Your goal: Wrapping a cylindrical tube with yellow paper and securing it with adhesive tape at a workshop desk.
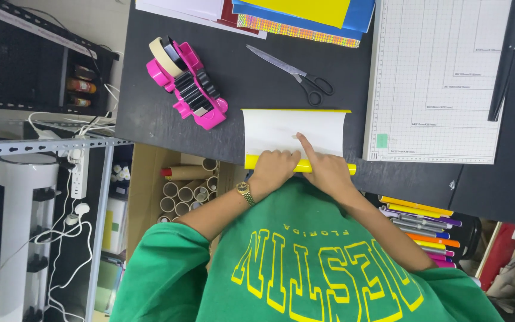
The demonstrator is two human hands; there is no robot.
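left hand is pressing down on the near edge of the paper sheet, fingers curled together in a loose fist over the fold, gold watch on the wrist. right hand is sitting just beside it, index finger stretched out flat on the white face of the sheet, other fingers tucked under and bunched on the rolled edge; can't tell how tight they're gripping.

the sheet is lying at the front edge of the dark table, w/ its long axis running left to right across the view. it's thin card, white on the upper face, yellow on the other side. near edge is curling over into a yellow roll along the table's rim, far edge is lifting a bit and showing a thin yellow line. it's bowed, not flat.

scissors w/ black handles and metal blades are lying beyond the sheet, blades pointing up-left, apart from it. pink plastic tape holder w/ several rolls is sitting to the left, angled. white cutting mat w/ grid lines is lying just right of the sheet. stack of coloured paper – yellow, blue, glittery – is at the far edge. markers in many colours are bunched low right, below the table edge. cardboard tubes are standing in a box under the table, left.
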